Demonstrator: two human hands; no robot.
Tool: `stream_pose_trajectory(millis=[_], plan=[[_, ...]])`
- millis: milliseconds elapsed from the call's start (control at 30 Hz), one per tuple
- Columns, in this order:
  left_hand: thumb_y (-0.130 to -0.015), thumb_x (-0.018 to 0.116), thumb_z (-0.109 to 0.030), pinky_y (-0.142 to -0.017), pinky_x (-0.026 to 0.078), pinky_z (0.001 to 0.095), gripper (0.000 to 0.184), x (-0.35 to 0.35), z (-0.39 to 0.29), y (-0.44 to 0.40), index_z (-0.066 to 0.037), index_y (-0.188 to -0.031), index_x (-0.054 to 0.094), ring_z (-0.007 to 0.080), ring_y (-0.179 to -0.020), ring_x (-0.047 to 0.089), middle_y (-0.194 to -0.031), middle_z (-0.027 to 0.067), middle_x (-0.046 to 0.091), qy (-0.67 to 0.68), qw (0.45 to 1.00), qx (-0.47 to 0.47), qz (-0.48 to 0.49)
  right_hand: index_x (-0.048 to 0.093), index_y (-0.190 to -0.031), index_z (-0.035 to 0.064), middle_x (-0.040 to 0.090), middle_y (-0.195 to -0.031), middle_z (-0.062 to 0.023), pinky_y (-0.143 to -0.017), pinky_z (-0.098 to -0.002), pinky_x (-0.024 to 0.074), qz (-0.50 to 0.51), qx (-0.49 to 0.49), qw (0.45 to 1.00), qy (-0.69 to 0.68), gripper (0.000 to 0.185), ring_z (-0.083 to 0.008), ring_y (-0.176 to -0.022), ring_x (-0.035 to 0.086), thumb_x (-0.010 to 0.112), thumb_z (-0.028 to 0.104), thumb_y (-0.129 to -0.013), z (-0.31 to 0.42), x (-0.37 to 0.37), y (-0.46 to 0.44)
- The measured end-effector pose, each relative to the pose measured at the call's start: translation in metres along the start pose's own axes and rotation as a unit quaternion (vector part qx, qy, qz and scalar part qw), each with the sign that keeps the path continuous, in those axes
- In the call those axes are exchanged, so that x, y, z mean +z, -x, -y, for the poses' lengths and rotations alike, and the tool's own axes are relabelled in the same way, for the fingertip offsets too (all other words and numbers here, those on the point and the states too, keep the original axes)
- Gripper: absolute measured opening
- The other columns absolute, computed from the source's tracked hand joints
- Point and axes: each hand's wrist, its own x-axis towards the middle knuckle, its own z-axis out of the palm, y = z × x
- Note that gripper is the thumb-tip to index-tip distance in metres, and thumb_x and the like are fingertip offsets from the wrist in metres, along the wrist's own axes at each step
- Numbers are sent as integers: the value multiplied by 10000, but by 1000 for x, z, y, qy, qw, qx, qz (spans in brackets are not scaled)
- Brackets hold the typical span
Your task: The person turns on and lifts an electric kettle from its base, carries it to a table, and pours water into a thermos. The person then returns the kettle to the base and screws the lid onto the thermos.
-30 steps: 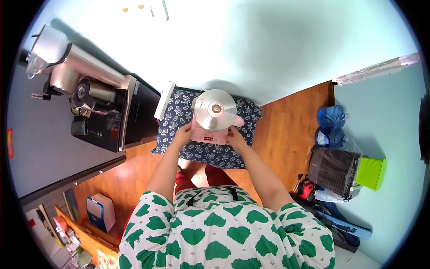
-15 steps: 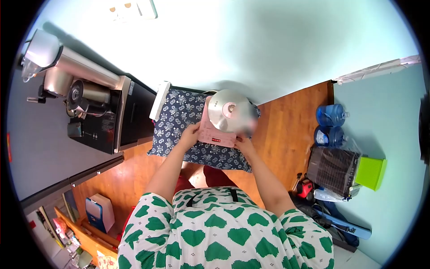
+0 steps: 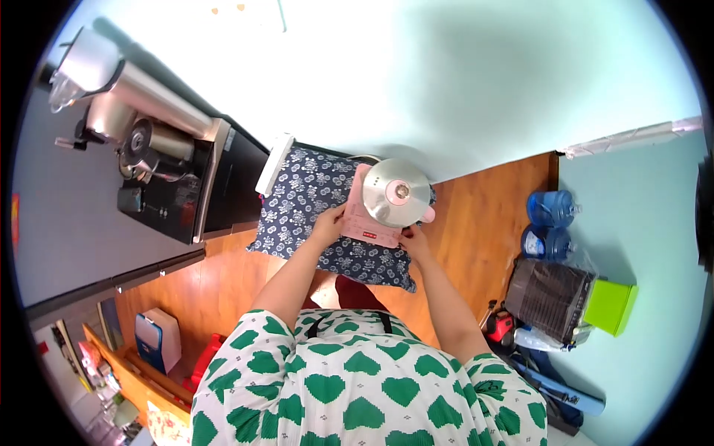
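A pink electric kettle base (image 3: 364, 227) with a small red label rests on a navy flower-patterned cloth (image 3: 297, 186). On it stands a kettle (image 3: 383, 197) with a round silver top, a pink knob and a pink handle at its lower right. My left hand (image 3: 328, 224) grips the base's left edge, its fingers curled. At the lower right corner, my right hand (image 3: 414, 242) pinches the base, just below the kettle's handle. Some of the fingertips are hidden under or behind the base. What supports the cloth is covered.
Left of the cloth is a black cabinet (image 3: 236, 182) carrying a metallic drinks appliance (image 3: 160, 97) and a metal pot (image 3: 171, 141). Against the right wall are blue water bottles (image 3: 550, 209), a black-wrapped box (image 3: 550, 293) and a green bin (image 3: 611, 306). Wooden floor (image 3: 461, 215) shows right of the cloth.
The head view has shifted and turned slightly. The kettle and base sit a little further right in view, both hands still on the base. A blur over the kettle's right side is gone.
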Motion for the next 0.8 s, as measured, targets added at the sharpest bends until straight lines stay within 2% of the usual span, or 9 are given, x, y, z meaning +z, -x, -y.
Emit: stream_pose_trajectory(millis=[33, 133, 200, 267, 333, 400, 567, 667, 800], plan=[[-913, 627, -62, -845, 547, 362, 521, -3, -3, 1, -134, -1428, 620, 281, -916, 693, -1048, 174, 711, 19, 1000, -22, 2, 615, -1127, -25, 701, -913, -144, -684, -368, 537, -85, -64, 992, 62, 354, -227, -799, 680, 772, 204, -907, -11, 7, -3], [-916, 703, -108, -792, 552, 337, 508, -11, 0, 7, -131, -1419, 635, 223, -861, 683, -1020, 136, 715, 69, 994, -79, -38, 624, -1102, 11, 699, -881, -119, -720, -390, 546, -163, -81, 981, 67, 360, -253, -771, 668, 784, 263, -900, -31, 24, 10], [-903, 726, -115, -786, 553, 352, 472, -25, 10, 14, -117, -1370, 660, 236, -853, 685, -997, 135, 704, 53, 988, -56, -133, 641, -1085, 55, 663, -845, -60, -671, -340, 530, -41, -3, 994, 98, 285, -190, -734, 640, 738, 287, -950, -23, 40, 26], [-880, 735, -95, -819, 530, 405, 289, -55, 2, 25, -77, -1165, 696, 299, -880, 650, -938, 129, 650, 0, 964, -25, -266, 647, -1078, 68, 645, -836, -36, -647, -309, 517, 105, 25, 990, 92, 257, -149, -723, 627, 712, 295, -975, 28, 64, 68], [-859, 749, -79, -910, 497, 435, 347, -97, 6, 30, -43, -1190, 649, 328, -988, 631, -1032, 135, 643, -145, 915, 48, -373, 653, -1078, 70, 615, -797, -6, -625, -274, 496, 175, -20, 980, 97, 239, -102, -704, 600, 692, 290, -994, 43, 87, 77], [-826, 774, -116, -981, 461, 474, 464, -134, 8, 23, -53, -1250, 598, 386, -1108, 575, -1172, 163, 610, -191, 889, -11, -415, 652, -1081, 71, 604, -781, 5, -630, -278, 497, 192, -35, 975, 101, 229, -101, -692, 584, 690, 280, -994, 48, 109, 73], [-764, 848, -196, -1008, 508, 452, 660, -190, 36, -13, -129, -1360, 572, 365, -1187, 582, -1277, 147, 579, -180, 928, -142, -295, 627, -1060, 76, 591, -800, 16, -615, -258, 470, 175, -20, 984, 26, 183, -85, -692, 551, 664, 249, -1013, 97, 170, 57], [-758, 855, -184, -972, 524, 441, 561, -194, 56, -22, -105, -1262, 622, 358, -1179, 598, -1244, 138, 605, -167, 961, -92, -200, 605, -1089, 73, 598, -820, 16, -605, -249, 468, 151, -35, 988, -25, 188, -84, -697, 555, 656, 241, -1020, 116, 205, 36], [-731, 777, -63, -906, 530, 462, 448, -189, 33, -3, -103, -1148, 618, 347, -1082, 579, -1087, 98, 573, -266, 927, 8, -264, 583, -1222, 81, 641, -890, -26, -615, -268, 503, 57, -65, 995, -42, 279, -104, -728, 606, 681, 227, -1005, 141, 250, -6]])
